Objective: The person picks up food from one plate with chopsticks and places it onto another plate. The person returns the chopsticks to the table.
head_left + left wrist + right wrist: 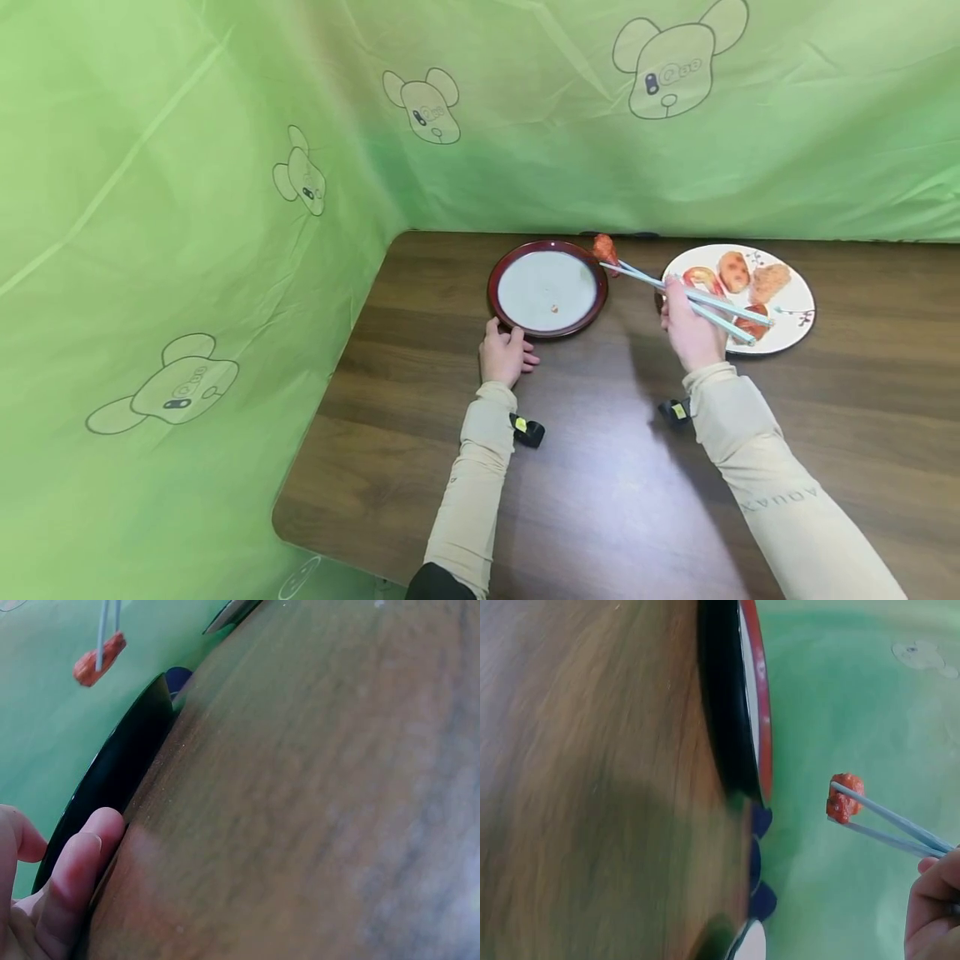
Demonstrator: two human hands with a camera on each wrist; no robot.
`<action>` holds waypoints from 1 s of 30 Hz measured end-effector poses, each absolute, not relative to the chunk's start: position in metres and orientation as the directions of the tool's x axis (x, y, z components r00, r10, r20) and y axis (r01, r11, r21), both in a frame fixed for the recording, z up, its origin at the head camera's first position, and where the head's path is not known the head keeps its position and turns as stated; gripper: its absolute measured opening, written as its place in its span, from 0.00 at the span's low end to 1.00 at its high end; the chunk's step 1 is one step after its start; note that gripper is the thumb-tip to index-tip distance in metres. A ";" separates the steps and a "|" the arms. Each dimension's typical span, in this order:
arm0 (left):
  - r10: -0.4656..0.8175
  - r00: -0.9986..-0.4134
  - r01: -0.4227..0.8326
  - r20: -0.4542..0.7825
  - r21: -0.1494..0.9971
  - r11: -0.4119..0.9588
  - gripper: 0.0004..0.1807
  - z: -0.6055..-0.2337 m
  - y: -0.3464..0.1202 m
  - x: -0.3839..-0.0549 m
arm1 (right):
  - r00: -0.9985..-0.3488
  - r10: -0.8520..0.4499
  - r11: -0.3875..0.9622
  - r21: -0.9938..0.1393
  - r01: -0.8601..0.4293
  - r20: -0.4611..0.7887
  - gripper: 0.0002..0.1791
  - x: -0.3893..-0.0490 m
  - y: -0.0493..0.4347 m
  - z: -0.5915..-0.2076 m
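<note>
My right hand [692, 329] grips a pair of pale blue chopsticks [705, 300] above the near left side of a white oval plate. Between the chopstick tips is a reddish, glazed piece of food [844, 799], perhaps meat, held in the air near the right rim of a round plate [602, 307]. That plate has a dark red rim and a pale centre with a small crumb [555, 308] on it. At its near left edge, my left hand [504, 357] touches the rim with its fingers spread and slightly bent; in the left wrist view the fingers [71, 881] lie against the dark outer side.
The white oval plate [797, 329] holds several food pieces, among them a browned flat one [770, 282]. Both plates stand near the far edge of the wooden table [600, 500]. A green cloth [525, 167] with bear drawings hangs behind and to the left.
</note>
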State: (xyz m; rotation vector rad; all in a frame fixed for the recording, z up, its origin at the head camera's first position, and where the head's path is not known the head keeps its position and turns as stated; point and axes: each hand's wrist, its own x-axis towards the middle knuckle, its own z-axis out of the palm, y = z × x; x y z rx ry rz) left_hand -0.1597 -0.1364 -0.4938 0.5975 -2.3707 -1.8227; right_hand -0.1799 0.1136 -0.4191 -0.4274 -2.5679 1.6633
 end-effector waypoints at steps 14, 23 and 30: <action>-0.359 -0.919 -0.254 -0.161 0.940 0.228 0.34 -0.494 -0.136 -0.159 | -0.914 0.394 0.204 -0.960 0.194 -0.101 0.17 -0.164 0.162 -0.431; -0.358 -0.919 -0.255 -0.163 0.940 0.227 0.34 -0.494 -0.136 -0.159 | -0.865 0.481 0.075 -0.977 0.201 -0.141 0.17 -0.150 0.189 -0.436; -0.361 -0.918 -0.259 -0.162 0.935 0.240 0.34 -0.495 -0.136 -0.159 | -0.855 0.501 0.164 -0.956 0.242 -0.131 0.22 -0.140 0.202 -0.438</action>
